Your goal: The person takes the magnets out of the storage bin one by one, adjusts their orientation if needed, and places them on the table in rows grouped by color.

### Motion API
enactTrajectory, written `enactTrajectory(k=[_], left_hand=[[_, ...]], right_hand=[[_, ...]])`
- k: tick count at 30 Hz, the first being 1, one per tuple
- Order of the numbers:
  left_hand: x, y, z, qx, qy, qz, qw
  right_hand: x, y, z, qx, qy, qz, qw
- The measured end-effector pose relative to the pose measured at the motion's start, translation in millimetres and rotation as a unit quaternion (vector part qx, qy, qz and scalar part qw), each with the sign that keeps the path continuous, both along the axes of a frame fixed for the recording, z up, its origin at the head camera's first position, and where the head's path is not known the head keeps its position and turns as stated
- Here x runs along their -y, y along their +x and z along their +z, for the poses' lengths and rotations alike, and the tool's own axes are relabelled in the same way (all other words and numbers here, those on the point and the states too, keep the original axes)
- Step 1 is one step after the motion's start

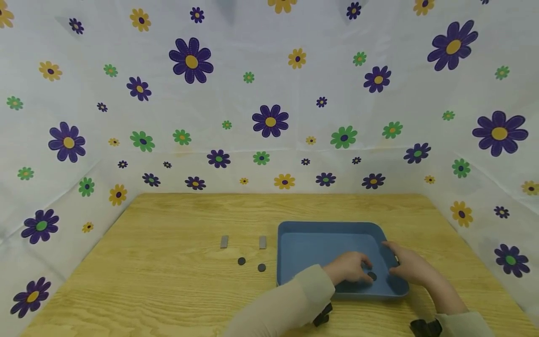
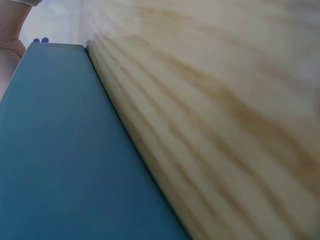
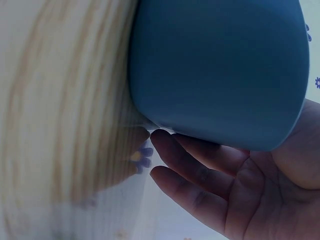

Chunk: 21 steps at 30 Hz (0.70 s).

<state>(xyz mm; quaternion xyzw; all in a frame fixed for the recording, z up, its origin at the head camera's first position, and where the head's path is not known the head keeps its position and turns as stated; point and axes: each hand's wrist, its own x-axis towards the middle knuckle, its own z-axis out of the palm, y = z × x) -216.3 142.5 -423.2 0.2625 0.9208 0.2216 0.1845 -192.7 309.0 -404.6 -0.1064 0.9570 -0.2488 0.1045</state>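
Note:
A shallow blue tray (image 1: 320, 257) rests on the wooden table. My left hand (image 1: 348, 267) reaches over its near wall, thumb and fingers spread apart above the tray floor. Right at those fingertips is a small dark disc (image 1: 372, 276), in the tray's right part. My right hand (image 1: 412, 267) holds the tray's right wall. In the right wrist view, fingers (image 3: 200, 175) lie along the outside of that wall, while the thumb is hidden behind the rim. The left wrist view shows the tray's outer wall (image 2: 75, 145); the left hand is out of that view.
Left of the tray lie two dark discs, one nearer the tray (image 1: 262, 267) and one farther left (image 1: 242, 261). Behind them are two small grey rectangular pieces, a left piece (image 1: 224, 242) and a right piece (image 1: 263, 242). A flowered cloth (image 1: 236, 93) surrounds the table.

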Motion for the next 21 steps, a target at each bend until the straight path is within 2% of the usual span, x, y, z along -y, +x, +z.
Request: enactTrajectory(k=[7,11,21], left_hand=[[-7.4,4.3,-1.1,-0.038,-0.056,0.022,0.9975],[-9.5,5.9,-3.2,-0.058,-0.073,0.028,0.9952],[-9.8,6.3,-4.6,-0.088,-0.078,0.014,0.9929]], right_hand=[[0.2,-0.6,-0.5,0.006,-0.003,-0.002,1.0],[0.0,-0.6,-1.2,0.005,-0.001,-0.001,1.0],[-1.4,-1.3,-3.1,0.002,-0.011,0.002,1.0]])
